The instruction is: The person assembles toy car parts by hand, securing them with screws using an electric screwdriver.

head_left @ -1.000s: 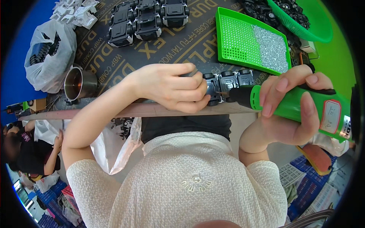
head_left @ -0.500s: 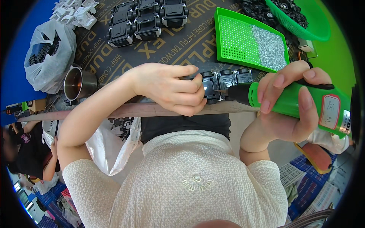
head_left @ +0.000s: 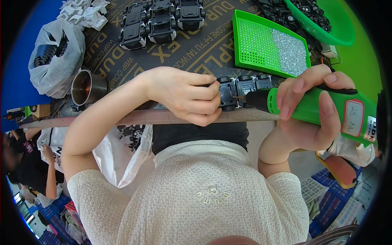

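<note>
Small black toy car bodies stand in a short row near the table's front edge, the leftmost one [head_left: 228, 90] beside two more, a middle car [head_left: 246, 86] and a right car [head_left: 263, 81]. My left hand [head_left: 183, 96] has its fingers curled and pressed together at the left end of the leftmost car, gripping it; its thumb is hidden. My right hand [head_left: 314, 108] wraps round a green electric screwdriver [head_left: 349, 110] held almost level. The driver's black nose points left, and its thin bit reaches the leftmost car.
A green perforated tray [head_left: 255, 41] holds a heap of small silver screws [head_left: 289, 51]. Several black toy cars [head_left: 157, 22] stand at the back. Leftward are a metal cup [head_left: 87, 87], a plastic bag of black parts [head_left: 57, 61] and white parts [head_left: 83, 14]. A green basket [head_left: 312, 20] is far right.
My left index finger has come down, and the fingers have closed against the leftmost car. The screwdriver has barely moved. At the far left, another person's arm has shifted.
</note>
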### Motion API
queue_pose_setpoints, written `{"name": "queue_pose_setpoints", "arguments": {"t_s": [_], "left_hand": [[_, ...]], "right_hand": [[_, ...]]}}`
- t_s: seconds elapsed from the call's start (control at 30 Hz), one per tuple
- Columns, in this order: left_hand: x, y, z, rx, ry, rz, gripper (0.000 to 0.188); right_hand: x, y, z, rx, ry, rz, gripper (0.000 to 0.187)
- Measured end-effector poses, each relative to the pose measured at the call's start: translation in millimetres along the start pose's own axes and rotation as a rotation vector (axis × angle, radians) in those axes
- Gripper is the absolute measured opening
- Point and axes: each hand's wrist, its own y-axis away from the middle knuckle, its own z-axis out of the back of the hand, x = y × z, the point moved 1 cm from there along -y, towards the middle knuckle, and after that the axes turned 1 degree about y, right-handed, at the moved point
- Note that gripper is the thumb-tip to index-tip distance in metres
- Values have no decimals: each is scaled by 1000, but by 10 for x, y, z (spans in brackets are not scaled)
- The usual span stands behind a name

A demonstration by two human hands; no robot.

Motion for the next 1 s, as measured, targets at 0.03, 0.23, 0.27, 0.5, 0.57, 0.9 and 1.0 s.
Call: {"name": "queue_pose_setpoints", "arguments": {"t_s": [0.03, 0.23, 0.27, 0.5, 0.57, 0.9, 1.0], "left_hand": [[3, 4, 7, 8, 2, 1, 22], [-13, 23, 59, 13, -21, 47, 22], [-6, 30, 86, 7, -25, 76, 22], [-169, -165, 313, -128, 880, 1607, 26], [-289, -209, 363, -249, 1638, 2171, 31], [-383, -217, 301, -443, 2013, 2268, 28], [-374, -217, 289, -403, 2017, 2289, 29]], "right_hand": [[4, 1, 3, 0, 3, -10, 32], [14, 9, -18, -11, 11, -21, 31], [15, 9, -21, -7, 9, -21, 31], [17, 2, 9, 14, 2, -30, 32], [20, 11, 22, 10, 7, -29, 31], [10, 39, 38, 4, -67, -68, 32], [20, 42, 38, 9, -56, -75, 32]]}}
